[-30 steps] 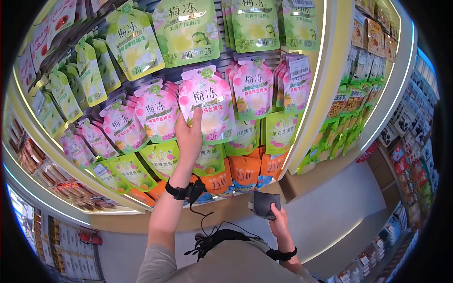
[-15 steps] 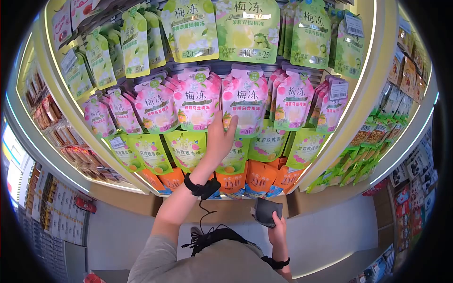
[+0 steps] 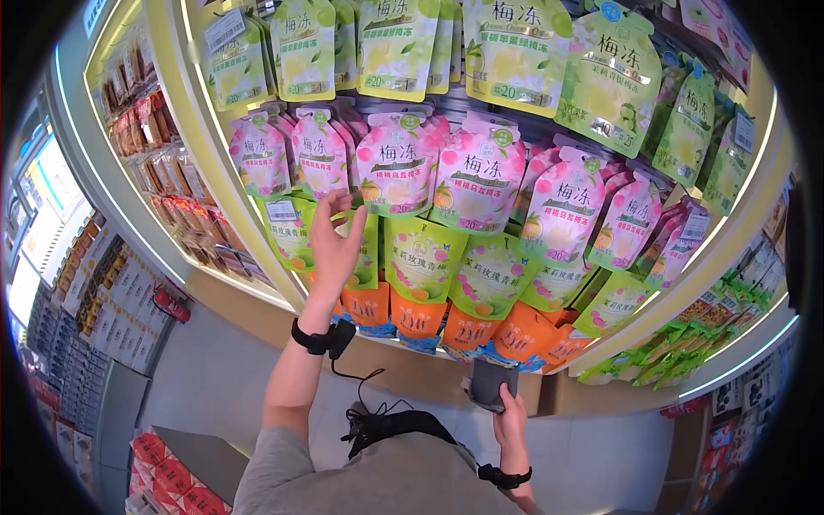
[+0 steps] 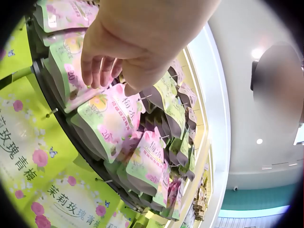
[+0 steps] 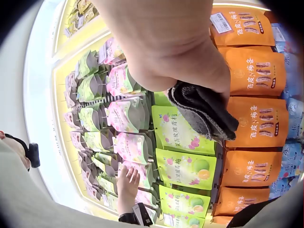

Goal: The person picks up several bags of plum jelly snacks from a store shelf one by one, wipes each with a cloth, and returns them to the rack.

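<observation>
The left hand (image 3: 336, 240) is raised in front of the pink pouches (image 3: 320, 154), its fingers loosely bent with nothing between them; whether a fingertip touches a pouch I cannot tell. In the left wrist view the hand (image 4: 137, 52) hangs over pink pouches (image 4: 111, 118), fingers pointing down. Low on the right, the right hand (image 3: 512, 421) grips a folded dark grey cloth-like item (image 3: 492, 385). The right wrist view shows that grey item (image 5: 202, 109) under the right hand (image 5: 190, 66), and the left hand (image 5: 127, 187) by the pink pouches.
Green pouches (image 3: 396, 47) hang above the pink rows, with yellow-green pouches (image 3: 421, 257) and orange pouches (image 3: 417, 322) below. Other shelves curve away on both sides. A red extinguisher (image 3: 172, 304) stands at the left, and red boxes (image 3: 167, 481) sit lower left.
The left hand has left the middle pink pouches and moved left along the row, its fingers now more bent. The head view has shifted leftward. The right hand still grips the grey item.
</observation>
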`<act>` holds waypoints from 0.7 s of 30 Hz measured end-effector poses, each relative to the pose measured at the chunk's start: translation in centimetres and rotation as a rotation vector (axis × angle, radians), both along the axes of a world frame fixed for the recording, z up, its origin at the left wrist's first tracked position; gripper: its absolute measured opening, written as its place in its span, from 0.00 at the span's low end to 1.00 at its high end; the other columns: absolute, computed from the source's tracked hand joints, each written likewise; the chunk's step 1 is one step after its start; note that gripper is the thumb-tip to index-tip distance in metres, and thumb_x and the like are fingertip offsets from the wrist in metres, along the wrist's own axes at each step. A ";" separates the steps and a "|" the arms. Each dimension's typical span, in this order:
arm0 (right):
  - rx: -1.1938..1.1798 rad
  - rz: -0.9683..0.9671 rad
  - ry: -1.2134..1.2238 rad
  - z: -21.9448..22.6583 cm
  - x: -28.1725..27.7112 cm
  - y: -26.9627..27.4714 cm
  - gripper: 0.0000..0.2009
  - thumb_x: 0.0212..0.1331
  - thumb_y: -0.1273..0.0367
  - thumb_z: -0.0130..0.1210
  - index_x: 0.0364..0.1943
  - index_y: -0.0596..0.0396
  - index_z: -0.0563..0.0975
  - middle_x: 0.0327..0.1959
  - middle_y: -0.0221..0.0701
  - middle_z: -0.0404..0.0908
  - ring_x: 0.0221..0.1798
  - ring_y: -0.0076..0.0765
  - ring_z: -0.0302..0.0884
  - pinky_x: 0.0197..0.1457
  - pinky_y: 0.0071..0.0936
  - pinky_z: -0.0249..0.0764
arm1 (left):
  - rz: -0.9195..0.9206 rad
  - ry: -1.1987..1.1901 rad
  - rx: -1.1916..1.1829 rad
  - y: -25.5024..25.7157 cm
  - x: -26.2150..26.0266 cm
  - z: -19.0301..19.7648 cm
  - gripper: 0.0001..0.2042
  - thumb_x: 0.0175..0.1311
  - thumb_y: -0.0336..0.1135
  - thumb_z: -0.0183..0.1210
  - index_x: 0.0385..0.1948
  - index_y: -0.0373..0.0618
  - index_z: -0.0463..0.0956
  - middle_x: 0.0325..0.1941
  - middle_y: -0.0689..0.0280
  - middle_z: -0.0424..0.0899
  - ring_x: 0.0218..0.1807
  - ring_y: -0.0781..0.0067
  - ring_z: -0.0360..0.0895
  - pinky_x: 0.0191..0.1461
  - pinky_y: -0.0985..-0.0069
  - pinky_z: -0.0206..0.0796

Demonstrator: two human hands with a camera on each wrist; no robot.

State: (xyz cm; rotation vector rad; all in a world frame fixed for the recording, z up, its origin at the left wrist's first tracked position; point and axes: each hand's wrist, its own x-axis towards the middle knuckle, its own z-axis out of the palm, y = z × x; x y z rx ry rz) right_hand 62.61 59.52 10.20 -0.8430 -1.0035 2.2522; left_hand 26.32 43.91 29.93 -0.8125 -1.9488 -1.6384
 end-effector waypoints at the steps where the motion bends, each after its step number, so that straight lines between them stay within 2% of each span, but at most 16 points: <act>1: -0.007 0.008 -0.026 0.4 -0.5 -0.7 0.19 0.68 0.66 0.51 0.58 0.63 0.70 0.57 0.37 0.76 0.58 0.35 0.74 0.63 0.33 0.67 | 0.051 0.030 0.031 -0.8 -1.4 -0.4 0.22 0.59 0.34 0.64 0.54 0.39 0.70 0.48 0.58 0.79 0.51 0.66 0.76 0.50 0.70 0.70; 2: -0.001 0.010 -0.025 0.5 -1.1 -1.3 0.19 0.68 0.66 0.51 0.58 0.63 0.70 0.57 0.37 0.76 0.58 0.35 0.74 0.63 0.33 0.67 | 0.054 0.031 0.037 -1.3 -2.5 -0.4 0.22 0.59 0.34 0.64 0.54 0.39 0.70 0.48 0.58 0.79 0.51 0.66 0.76 0.50 0.70 0.70; 4: 0.015 0.026 -0.021 0.9 -2.4 -2.8 0.19 0.68 0.65 0.52 0.58 0.61 0.71 0.56 0.35 0.77 0.57 0.34 0.75 0.62 0.34 0.68 | 0.206 0.117 0.005 -2.7 -4.7 -0.3 0.26 0.59 0.37 0.66 0.56 0.36 0.67 0.53 0.54 0.75 0.56 0.61 0.73 0.55 0.66 0.67; 5: 0.024 0.047 -0.016 0.7 -2.9 -3.5 0.19 0.68 0.65 0.52 0.58 0.61 0.71 0.56 0.35 0.77 0.57 0.34 0.75 0.62 0.34 0.68 | 0.227 0.113 -0.040 -3.2 -6.1 -0.5 0.31 0.56 0.39 0.67 0.59 0.33 0.63 0.58 0.50 0.71 0.61 0.54 0.68 0.61 0.62 0.62; 7: 0.020 -0.006 -0.020 -0.2 -4.2 -4.9 0.18 0.68 0.65 0.52 0.57 0.60 0.71 0.55 0.35 0.77 0.56 0.34 0.75 0.61 0.35 0.68 | 0.327 0.268 -0.095 -3.5 -8.1 -0.6 0.35 0.54 0.40 0.69 0.61 0.35 0.62 0.58 0.49 0.70 0.61 0.51 0.68 0.63 0.61 0.60; 8: 0.041 -0.013 -0.032 0.1 -4.9 -5.9 0.18 0.68 0.64 0.52 0.57 0.60 0.71 0.55 0.35 0.77 0.56 0.35 0.76 0.61 0.36 0.69 | 0.298 0.240 -0.085 -3.6 -9.0 -0.7 0.39 0.51 0.41 0.70 0.62 0.34 0.59 0.59 0.46 0.68 0.62 0.46 0.65 0.66 0.59 0.57; 11: 0.072 -0.054 0.023 -0.5 -7.2 -8.9 0.20 0.68 0.63 0.52 0.59 0.61 0.69 0.56 0.40 0.76 0.57 0.40 0.75 0.62 0.41 0.70 | 0.256 0.221 -0.058 -3.8 -10.3 -0.6 0.43 0.48 0.43 0.72 0.63 0.31 0.56 0.61 0.45 0.65 0.64 0.45 0.63 0.67 0.59 0.56; 14: 0.062 -0.011 0.044 -0.8 -9.1 -11.5 0.22 0.67 0.62 0.54 0.59 0.59 0.68 0.57 0.37 0.75 0.58 0.38 0.74 0.62 0.38 0.70 | 0.132 0.092 -0.005 -4.4 -10.7 -0.1 0.48 0.44 0.42 0.74 0.65 0.34 0.52 0.63 0.45 0.63 0.64 0.44 0.61 0.67 0.59 0.56; 17: 0.072 -0.031 -0.021 -0.6 -11.0 -14.4 0.22 0.67 0.61 0.53 0.60 0.58 0.68 0.57 0.37 0.74 0.58 0.39 0.74 0.62 0.38 0.70 | 0.102 0.111 0.066 -4.9 -11.5 -0.2 0.51 0.40 0.40 0.75 0.67 0.36 0.51 0.63 0.46 0.62 0.66 0.42 0.59 0.67 0.57 0.56; 20: 0.109 -0.024 -0.012 -0.7 -12.3 -16.8 0.21 0.68 0.61 0.52 0.60 0.58 0.68 0.57 0.38 0.75 0.58 0.39 0.74 0.62 0.38 0.70 | 0.071 0.087 0.079 -5.9 -11.9 0.3 0.52 0.38 0.38 0.76 0.67 0.36 0.51 0.62 0.45 0.62 0.64 0.42 0.60 0.65 0.56 0.57; 21: 0.127 -0.029 0.016 -0.8 -12.8 -17.4 0.21 0.68 0.61 0.52 0.60 0.59 0.68 0.57 0.39 0.75 0.58 0.39 0.74 0.62 0.38 0.70 | 0.097 0.171 0.162 -5.9 -12.2 0.2 0.50 0.38 0.36 0.75 0.66 0.38 0.53 0.57 0.48 0.67 0.59 0.45 0.65 0.61 0.59 0.61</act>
